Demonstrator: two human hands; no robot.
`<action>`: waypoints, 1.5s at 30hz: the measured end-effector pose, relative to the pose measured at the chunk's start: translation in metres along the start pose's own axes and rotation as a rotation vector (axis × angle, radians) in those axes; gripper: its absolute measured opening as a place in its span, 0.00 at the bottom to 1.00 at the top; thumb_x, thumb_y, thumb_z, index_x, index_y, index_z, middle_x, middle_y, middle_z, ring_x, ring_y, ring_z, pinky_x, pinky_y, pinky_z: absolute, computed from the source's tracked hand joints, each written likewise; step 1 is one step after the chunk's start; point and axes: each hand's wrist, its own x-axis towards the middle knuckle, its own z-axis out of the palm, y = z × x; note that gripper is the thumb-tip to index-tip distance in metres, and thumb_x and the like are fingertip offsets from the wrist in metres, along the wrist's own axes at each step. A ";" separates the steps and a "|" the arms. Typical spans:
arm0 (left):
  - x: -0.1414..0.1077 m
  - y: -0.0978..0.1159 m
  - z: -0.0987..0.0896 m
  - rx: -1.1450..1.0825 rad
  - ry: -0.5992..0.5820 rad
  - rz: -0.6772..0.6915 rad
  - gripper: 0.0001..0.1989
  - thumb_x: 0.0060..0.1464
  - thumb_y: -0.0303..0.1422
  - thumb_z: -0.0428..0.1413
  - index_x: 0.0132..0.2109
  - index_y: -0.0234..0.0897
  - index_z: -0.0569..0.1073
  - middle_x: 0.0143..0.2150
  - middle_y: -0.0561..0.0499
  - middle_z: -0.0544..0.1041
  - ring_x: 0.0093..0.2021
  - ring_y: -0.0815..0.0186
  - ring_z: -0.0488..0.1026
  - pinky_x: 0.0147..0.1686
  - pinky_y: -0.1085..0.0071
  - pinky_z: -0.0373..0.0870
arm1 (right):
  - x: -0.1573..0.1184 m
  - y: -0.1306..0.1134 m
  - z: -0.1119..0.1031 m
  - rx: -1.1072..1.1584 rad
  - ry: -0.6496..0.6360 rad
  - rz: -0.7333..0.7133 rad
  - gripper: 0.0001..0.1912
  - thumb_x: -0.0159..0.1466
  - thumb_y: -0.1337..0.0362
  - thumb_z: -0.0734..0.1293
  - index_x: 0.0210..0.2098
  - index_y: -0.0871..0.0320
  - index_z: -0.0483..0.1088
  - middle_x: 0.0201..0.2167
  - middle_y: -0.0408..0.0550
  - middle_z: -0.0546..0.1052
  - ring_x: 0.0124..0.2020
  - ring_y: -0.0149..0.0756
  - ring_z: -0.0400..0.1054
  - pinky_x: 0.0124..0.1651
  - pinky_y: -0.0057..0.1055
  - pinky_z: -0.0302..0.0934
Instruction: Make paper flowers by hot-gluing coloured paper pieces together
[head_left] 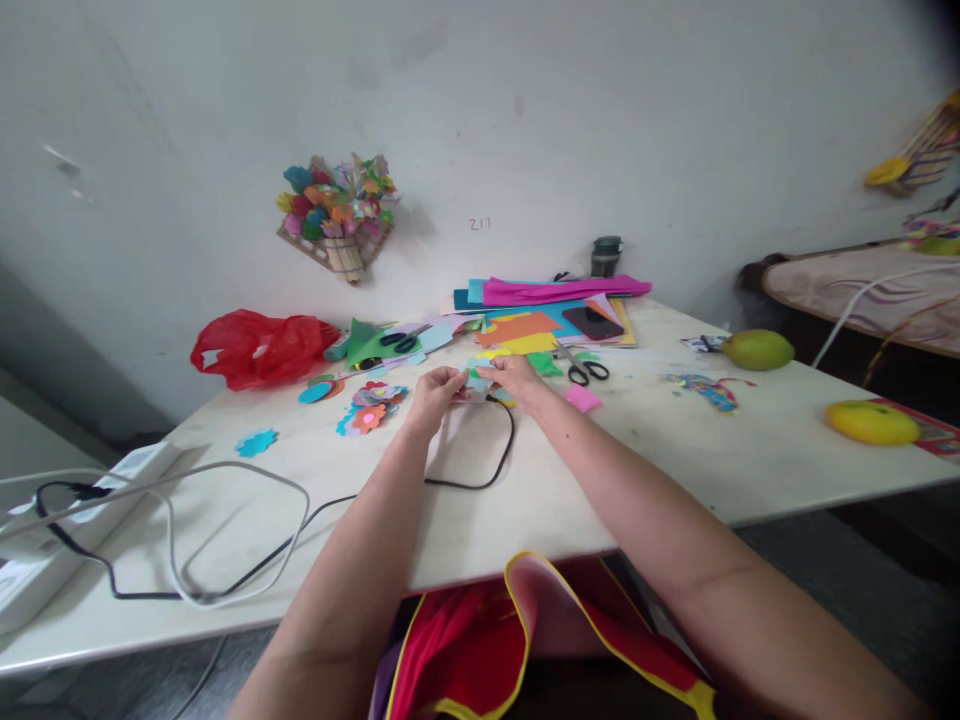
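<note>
My left hand (437, 400) and my right hand (519, 381) meet over the middle of the table. Between their pinched fingertips is a small light-blue paper cutout (477, 380), apparently a flower; its outline is partly hidden by the fingers. Just below it ends a black cord (504, 462), and whatever it joins is hard to make out. To the left of my left hand lies a pile of layered paper flowers (371, 408). Black-handled scissors (586, 372) and a pink scrap (583, 399) rest to the right of my right hand.
Coloured sheets (517, 328) and a dark phone (592, 322) lie at the back. A red plastic bag (259, 348), blue cutouts (257, 442) and a power strip (90, 520) with looping cables occupy the left. Two mangoes (757, 349) sit at the right edge.
</note>
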 end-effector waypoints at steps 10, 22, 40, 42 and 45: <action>0.000 0.001 -0.002 -0.015 0.007 0.003 0.20 0.35 0.45 0.64 0.24 0.33 0.68 0.19 0.55 0.70 0.19 0.73 0.67 0.24 0.75 0.66 | -0.005 -0.004 -0.006 0.127 -0.071 -0.002 0.18 0.45 0.52 0.71 0.23 0.62 0.70 0.21 0.44 0.71 0.23 0.28 0.64 0.23 0.25 0.55; 0.000 0.000 0.000 -0.004 0.012 -0.001 0.20 0.33 0.45 0.64 0.24 0.33 0.68 0.18 0.54 0.69 0.19 0.73 0.67 0.23 0.76 0.66 | -0.001 0.000 -0.003 0.057 0.008 0.001 0.15 0.40 0.57 0.73 0.19 0.60 0.67 0.17 0.40 0.68 0.20 0.26 0.60 0.23 0.25 0.54; -0.005 0.004 0.005 0.037 -0.014 0.005 0.18 0.36 0.43 0.63 0.24 0.33 0.67 0.18 0.55 0.68 0.19 0.73 0.67 0.24 0.76 0.65 | -0.005 -0.004 0.004 0.059 0.015 0.061 0.14 0.42 0.57 0.73 0.21 0.60 0.68 0.18 0.41 0.69 0.21 0.27 0.61 0.25 0.26 0.56; -0.005 0.004 0.005 0.032 -0.010 0.008 0.18 0.36 0.43 0.63 0.24 0.33 0.67 0.18 0.56 0.68 0.19 0.74 0.67 0.24 0.76 0.65 | -0.005 -0.003 0.003 0.060 0.016 0.051 0.14 0.43 0.56 0.73 0.20 0.60 0.68 0.18 0.41 0.69 0.21 0.27 0.61 0.25 0.26 0.56; -0.004 0.002 0.005 0.026 -0.006 0.016 0.19 0.35 0.44 0.63 0.23 0.33 0.68 0.18 0.55 0.69 0.19 0.73 0.66 0.24 0.75 0.65 | -0.005 -0.002 0.002 0.076 0.007 0.047 0.15 0.43 0.55 0.73 0.21 0.60 0.69 0.18 0.41 0.69 0.21 0.27 0.61 0.24 0.25 0.55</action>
